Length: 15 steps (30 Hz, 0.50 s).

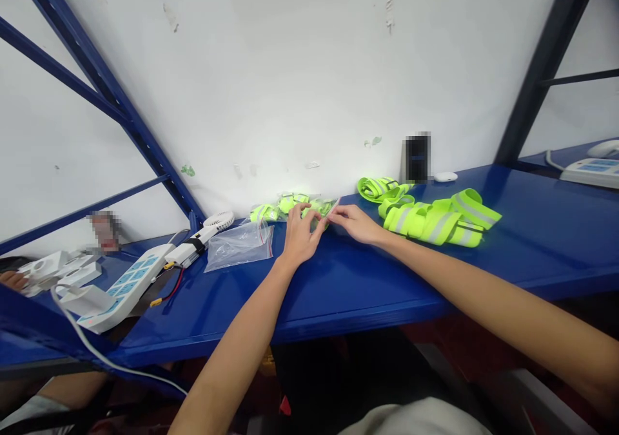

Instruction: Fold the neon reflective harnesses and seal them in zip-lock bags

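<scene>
My left hand (300, 234) has its fingers bent around the near side of a clear zip bag (333, 208) with a yellow-green reflective strap (316, 205) inside. At the bag's right edge, my right hand (355, 222) pinches the strip by the reddish seal line. Both hands rest close together over the blue table (338, 287). Behind my left hand lie more bagged reflective straps (264, 212). Flat clear zip bags (236, 248) are to its left. Loose yellow-green straps with grey stripes (430, 221) lie in a heap to the right of my right hand.
A white power strip (138, 280), a white handheld fan (206, 235) and a red-black cable (169, 290) are at the left. A white case (445, 177) and a blurred dark object (416, 156) stand by the wall. Another person's hand (13, 280) shows at far left.
</scene>
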Tool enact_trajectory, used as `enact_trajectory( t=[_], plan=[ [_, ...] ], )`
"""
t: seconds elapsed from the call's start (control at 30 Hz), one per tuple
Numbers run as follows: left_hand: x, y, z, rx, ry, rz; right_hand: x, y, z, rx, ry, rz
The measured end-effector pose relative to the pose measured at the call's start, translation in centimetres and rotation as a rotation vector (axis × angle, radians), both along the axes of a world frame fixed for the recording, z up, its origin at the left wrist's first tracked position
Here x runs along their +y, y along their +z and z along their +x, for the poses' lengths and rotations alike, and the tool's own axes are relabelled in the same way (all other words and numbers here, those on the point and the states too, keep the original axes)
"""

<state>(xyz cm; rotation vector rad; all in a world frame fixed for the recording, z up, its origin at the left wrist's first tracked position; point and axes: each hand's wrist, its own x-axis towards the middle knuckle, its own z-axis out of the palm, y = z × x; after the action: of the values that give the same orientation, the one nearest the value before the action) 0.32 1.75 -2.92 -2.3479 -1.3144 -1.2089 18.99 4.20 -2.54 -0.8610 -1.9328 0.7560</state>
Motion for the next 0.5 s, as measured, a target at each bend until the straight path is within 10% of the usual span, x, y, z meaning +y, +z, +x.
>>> enact_trajectory(
  t=[0.5],
  plan=[
    [-0.3, 0.5, -0.4, 0.126, -0.054, -0.028, -1.7, 0.7, -0.8, -0.090, 0.029, 0.147]
  ],
)
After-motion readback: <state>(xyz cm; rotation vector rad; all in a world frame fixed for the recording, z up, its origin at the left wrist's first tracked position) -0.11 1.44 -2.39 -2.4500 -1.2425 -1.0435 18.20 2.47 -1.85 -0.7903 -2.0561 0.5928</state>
